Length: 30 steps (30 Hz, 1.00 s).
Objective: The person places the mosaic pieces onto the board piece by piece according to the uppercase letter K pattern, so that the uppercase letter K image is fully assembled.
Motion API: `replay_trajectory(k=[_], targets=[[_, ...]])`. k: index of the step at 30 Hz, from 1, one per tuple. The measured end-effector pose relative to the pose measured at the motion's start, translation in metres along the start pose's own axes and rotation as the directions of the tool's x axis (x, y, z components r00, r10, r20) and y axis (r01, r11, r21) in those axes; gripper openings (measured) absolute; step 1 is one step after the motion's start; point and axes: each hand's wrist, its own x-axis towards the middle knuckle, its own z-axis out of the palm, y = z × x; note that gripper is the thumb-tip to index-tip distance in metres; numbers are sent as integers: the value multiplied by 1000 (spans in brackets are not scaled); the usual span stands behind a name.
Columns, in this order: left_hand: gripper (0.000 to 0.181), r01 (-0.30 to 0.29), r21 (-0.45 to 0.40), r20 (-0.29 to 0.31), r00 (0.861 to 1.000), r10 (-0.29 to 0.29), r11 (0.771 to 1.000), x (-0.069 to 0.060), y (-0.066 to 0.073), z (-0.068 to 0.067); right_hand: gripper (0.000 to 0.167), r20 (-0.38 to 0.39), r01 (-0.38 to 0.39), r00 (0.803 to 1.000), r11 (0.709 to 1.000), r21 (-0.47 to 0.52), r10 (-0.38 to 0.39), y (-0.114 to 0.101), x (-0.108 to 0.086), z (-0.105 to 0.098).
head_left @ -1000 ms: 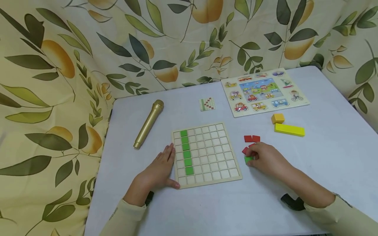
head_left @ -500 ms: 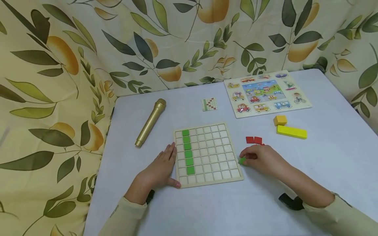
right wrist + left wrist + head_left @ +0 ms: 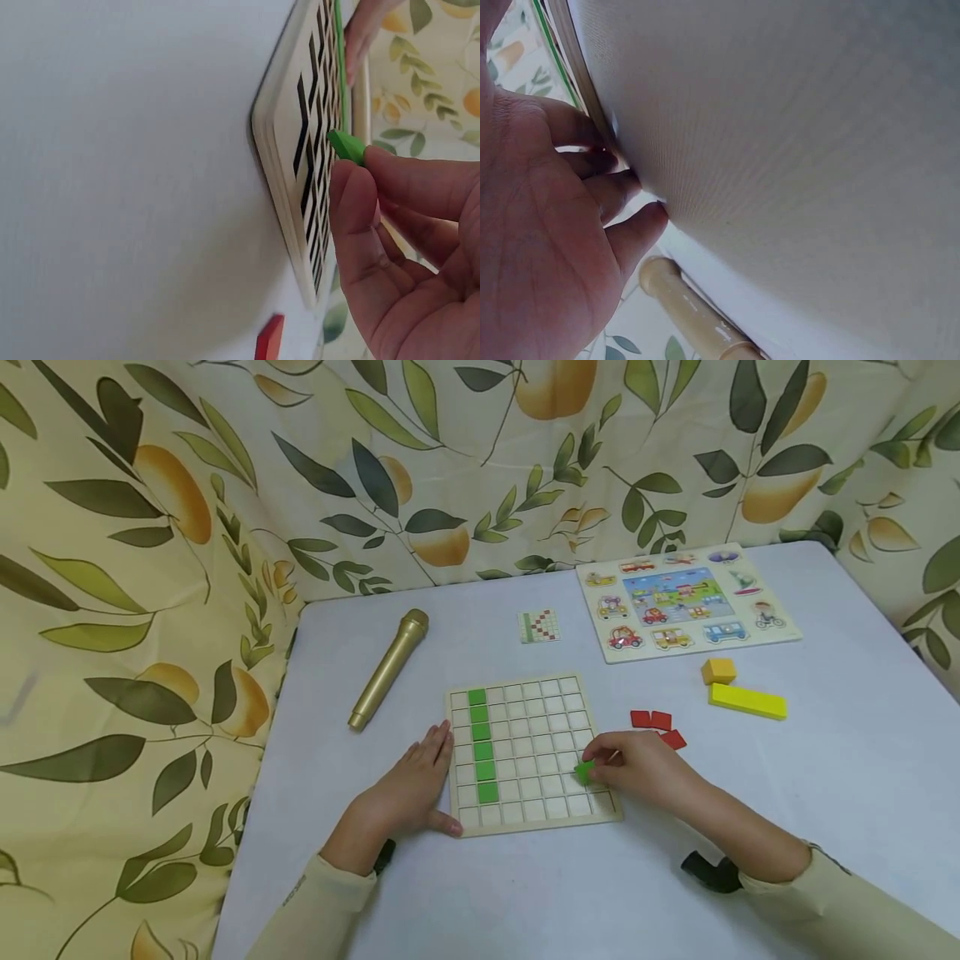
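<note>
Pinching one green tile [image 3: 583,772], six others [image 3: 483,751] on board [image 3: 533,724]

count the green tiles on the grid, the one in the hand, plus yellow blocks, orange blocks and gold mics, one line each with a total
Green tiles on the grid board: 6
Held green tile, in the right hand: 1
Yellow block: 1
Orange block: 1
Gold microphone: 1
Total: 10

The grid board [image 3: 533,724] looks like smooth wood, the microphone [image 3: 388,670] glossy metal, the curtain [image 3: 465,468] cloth
</note>
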Motion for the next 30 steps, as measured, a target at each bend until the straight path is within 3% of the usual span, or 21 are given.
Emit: replay_trajectory(k=[8,30], targets=[[138,-10,0,6,1000,10,1000,0,0,-1,13,43,-1,999,1000,11,1,-11,6,16],[138,-5,5,19,1000,5,1000,1,-2,-1,7,107,180,976,980,87,-189,-49,27,62]])
